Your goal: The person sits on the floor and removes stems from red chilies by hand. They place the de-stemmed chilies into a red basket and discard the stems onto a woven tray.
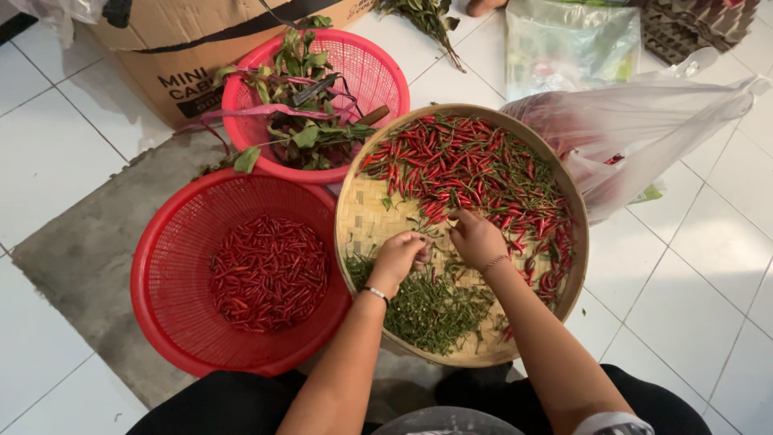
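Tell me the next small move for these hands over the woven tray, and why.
Probably the left hand carries its chili to the red basket of stemless chilies. Both hands meet mid-tray; the right hand touches the stemmed chilies, and green stems lie heaped below.

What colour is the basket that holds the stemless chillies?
Red, seen in the head view: the round plastic basket left of the woven tray.

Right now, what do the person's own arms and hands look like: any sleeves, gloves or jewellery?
Both forearms are bare, with no sleeves in view and no gloves. The left hand has a thin pale bracelet with dark beads at the wrist. The right hand has a thin chain bracelet at the wrist. I can make out no rings at this size. Dark clothing shows at the lap below the arms.
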